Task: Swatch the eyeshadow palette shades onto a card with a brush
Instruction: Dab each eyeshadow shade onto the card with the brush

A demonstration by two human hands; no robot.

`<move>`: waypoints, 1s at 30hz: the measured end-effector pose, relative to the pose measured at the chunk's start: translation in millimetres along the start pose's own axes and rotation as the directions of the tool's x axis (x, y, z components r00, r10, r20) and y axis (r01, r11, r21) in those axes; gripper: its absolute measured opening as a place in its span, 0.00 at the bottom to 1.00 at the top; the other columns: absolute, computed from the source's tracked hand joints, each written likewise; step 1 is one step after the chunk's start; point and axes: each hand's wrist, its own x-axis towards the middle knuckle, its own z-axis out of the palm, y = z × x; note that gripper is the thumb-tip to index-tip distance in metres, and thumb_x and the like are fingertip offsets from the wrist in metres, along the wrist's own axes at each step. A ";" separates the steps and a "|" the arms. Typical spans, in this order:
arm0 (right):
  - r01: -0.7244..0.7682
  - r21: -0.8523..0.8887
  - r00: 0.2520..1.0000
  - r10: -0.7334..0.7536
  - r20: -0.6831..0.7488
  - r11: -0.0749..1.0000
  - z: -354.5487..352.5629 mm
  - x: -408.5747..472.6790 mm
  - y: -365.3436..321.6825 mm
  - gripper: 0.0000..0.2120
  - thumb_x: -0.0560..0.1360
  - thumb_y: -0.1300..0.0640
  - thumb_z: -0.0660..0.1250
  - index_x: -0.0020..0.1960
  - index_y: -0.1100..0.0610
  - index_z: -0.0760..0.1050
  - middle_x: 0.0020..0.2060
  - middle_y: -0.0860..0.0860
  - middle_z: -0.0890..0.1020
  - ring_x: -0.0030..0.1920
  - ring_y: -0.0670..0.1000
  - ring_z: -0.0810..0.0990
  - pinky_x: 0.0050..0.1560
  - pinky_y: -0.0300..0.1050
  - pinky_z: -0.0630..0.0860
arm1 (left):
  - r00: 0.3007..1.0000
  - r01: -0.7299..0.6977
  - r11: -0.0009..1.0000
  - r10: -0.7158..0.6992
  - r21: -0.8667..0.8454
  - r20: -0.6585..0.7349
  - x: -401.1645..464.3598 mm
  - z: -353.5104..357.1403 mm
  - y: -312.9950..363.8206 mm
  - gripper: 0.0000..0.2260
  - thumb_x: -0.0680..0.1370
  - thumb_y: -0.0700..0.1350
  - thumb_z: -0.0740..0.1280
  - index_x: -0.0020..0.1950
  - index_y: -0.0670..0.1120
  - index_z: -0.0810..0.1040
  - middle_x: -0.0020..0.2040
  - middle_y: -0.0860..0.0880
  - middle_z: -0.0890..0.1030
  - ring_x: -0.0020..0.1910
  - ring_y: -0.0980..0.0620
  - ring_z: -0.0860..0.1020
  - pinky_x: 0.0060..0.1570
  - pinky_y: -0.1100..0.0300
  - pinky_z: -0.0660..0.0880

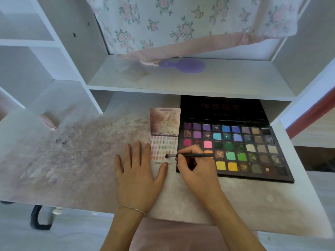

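Observation:
A large black eyeshadow palette with several rows of coloured pans lies open on the right of the desk, its lid propped under the shelf. To its left lies a small card covered in rows of pale swatches, with a stained flap folded up behind it. My right hand pinches a thin black brush, whose bristle tip touches the card's lower right. My left hand lies flat on the desk, fingers spread, with its index finger and thumb at the card's left and lower edges.
The white desk is smeared with pinkish powder on its left half. A pink oblong object lies at far left. On the shelf above sits a purple hand mirror under a floral cloth. White cubbies stand at left.

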 end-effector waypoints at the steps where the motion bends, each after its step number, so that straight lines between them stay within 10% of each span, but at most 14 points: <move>1: -0.001 -0.004 1.000 0.001 0.004 1.000 0.2 0.1 0.1 0.14 0.73 0.57 0.65 0.39 0.40 0.67 0.34 0.40 0.76 0.40 0.45 0.77 0.39 0.44 0.75 | 1.000 0.000 1.000 0.000 -0.001 0.000 -0.4 0.0 -0.3 0.38 0.68 0.67 0.36 0.74 0.51 0.54 0.76 0.49 0.52 0.75 0.47 0.46 0.71 0.46 0.40; 30: 0.002 -0.018 0.999 -0.002 0.032 1.000 -0.4 2.4 0.4 0.07 0.74 0.58 0.64 0.42 0.47 0.69 0.34 0.38 0.73 0.40 0.45 0.75 0.40 0.44 0.74 | 1.000 0.000 1.000 0.000 0.016 0.014 0.3 -1.4 0.4 0.39 0.68 0.68 0.34 0.74 0.52 0.52 0.76 0.49 0.51 0.75 0.48 0.44 0.70 0.47 0.38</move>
